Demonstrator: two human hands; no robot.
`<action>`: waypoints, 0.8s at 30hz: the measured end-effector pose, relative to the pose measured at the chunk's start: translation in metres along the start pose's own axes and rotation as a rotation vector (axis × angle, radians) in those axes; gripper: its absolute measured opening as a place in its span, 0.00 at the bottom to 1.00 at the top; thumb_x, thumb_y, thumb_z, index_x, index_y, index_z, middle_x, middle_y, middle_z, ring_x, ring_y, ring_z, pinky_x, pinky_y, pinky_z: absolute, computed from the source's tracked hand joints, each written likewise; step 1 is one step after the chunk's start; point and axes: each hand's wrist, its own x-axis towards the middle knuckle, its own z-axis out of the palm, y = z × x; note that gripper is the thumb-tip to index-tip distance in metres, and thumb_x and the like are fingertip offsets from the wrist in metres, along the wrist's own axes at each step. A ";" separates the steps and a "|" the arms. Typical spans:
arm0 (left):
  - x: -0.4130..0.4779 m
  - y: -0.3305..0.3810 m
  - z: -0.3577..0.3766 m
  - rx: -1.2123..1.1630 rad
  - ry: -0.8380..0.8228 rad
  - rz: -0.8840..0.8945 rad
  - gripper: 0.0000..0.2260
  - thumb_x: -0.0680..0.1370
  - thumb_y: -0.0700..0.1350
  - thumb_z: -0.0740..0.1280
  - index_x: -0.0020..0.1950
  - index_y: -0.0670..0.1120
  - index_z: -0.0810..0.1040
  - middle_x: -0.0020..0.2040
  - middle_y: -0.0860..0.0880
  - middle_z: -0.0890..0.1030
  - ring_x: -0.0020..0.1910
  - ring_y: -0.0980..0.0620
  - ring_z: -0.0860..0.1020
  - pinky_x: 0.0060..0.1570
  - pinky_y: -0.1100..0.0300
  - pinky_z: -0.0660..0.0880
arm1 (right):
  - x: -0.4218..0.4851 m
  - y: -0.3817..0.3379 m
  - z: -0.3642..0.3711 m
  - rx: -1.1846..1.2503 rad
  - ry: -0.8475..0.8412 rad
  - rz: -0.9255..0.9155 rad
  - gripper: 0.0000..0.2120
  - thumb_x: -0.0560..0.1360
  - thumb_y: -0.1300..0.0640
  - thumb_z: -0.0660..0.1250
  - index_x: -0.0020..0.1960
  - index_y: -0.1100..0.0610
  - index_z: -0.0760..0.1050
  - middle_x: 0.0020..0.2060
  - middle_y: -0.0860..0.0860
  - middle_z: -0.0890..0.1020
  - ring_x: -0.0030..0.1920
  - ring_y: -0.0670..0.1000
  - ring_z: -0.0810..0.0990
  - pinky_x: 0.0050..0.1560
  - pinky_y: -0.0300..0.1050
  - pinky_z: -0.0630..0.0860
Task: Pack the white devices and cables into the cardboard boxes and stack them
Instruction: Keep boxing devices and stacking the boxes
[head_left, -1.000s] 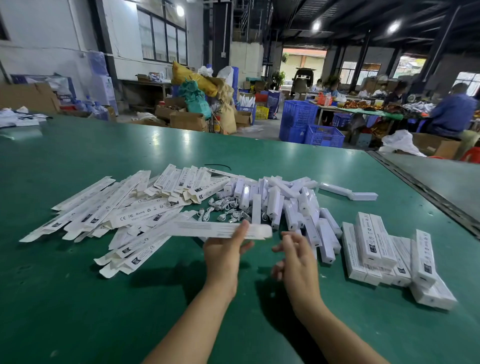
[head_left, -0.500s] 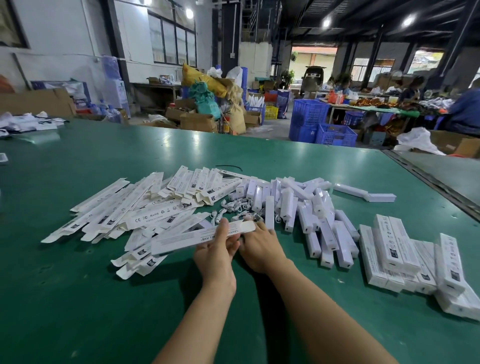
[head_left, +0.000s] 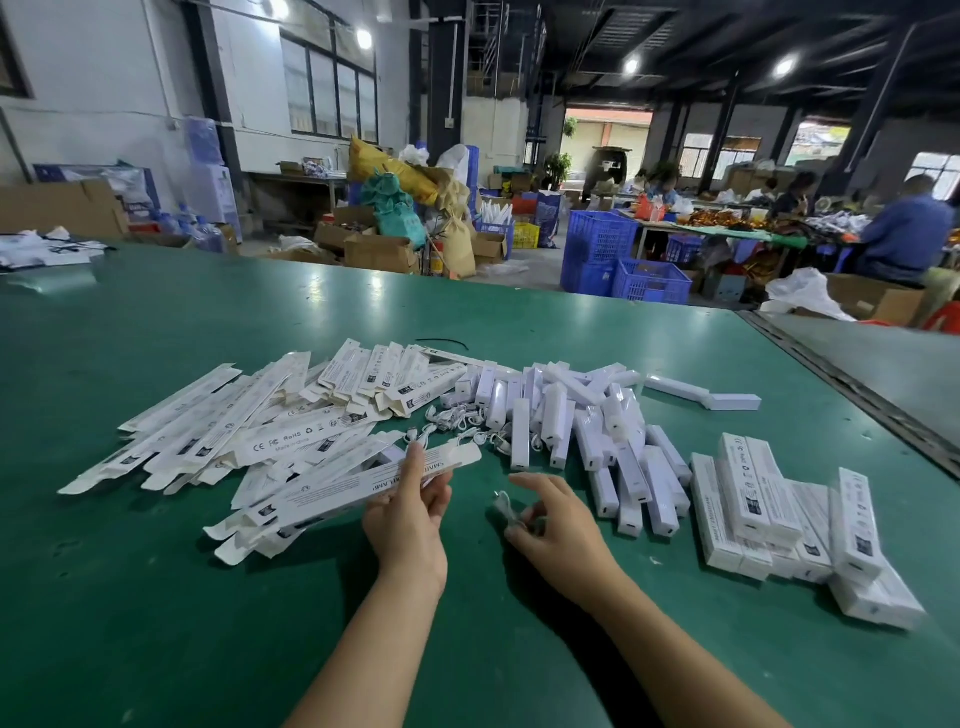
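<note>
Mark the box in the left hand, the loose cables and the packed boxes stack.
Held box (head_left: 332, 491), head view, printed face.
Loose cables (head_left: 457, 418), head view, middle of tangle.
Packed boxes (head_left: 753, 483), head view, top box's face.

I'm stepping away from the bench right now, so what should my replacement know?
Left hand grips one long box near its end. Right hand pinches a small blurred thing, likely a cable. Flat boxes lie left, white devices and loose cables centre, closed boxes stacked right. Done: that stack. Left: fill the held box, then the many remaining.
</note>
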 end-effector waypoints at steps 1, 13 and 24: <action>0.000 0.000 0.000 -0.001 -0.005 -0.004 0.11 0.74 0.44 0.76 0.49 0.41 0.78 0.40 0.45 0.83 0.34 0.52 0.83 0.32 0.65 0.80 | -0.006 0.002 -0.007 -0.012 -0.041 -0.003 0.28 0.72 0.62 0.69 0.70 0.49 0.70 0.64 0.43 0.69 0.41 0.40 0.76 0.52 0.32 0.73; -0.006 -0.008 0.002 0.100 -0.089 -0.061 0.11 0.73 0.46 0.75 0.48 0.42 0.78 0.36 0.48 0.85 0.38 0.52 0.84 0.34 0.64 0.80 | -0.045 0.023 -0.037 -0.301 0.005 -0.203 0.09 0.76 0.62 0.69 0.50 0.50 0.85 0.49 0.45 0.84 0.54 0.50 0.76 0.52 0.34 0.70; -0.005 -0.011 0.003 0.113 -0.140 -0.076 0.20 0.64 0.50 0.77 0.50 0.42 0.79 0.41 0.49 0.87 0.39 0.51 0.85 0.33 0.63 0.80 | -0.044 0.026 -0.045 -0.218 -0.037 -0.116 0.10 0.77 0.47 0.68 0.53 0.48 0.85 0.60 0.45 0.80 0.60 0.40 0.75 0.64 0.36 0.68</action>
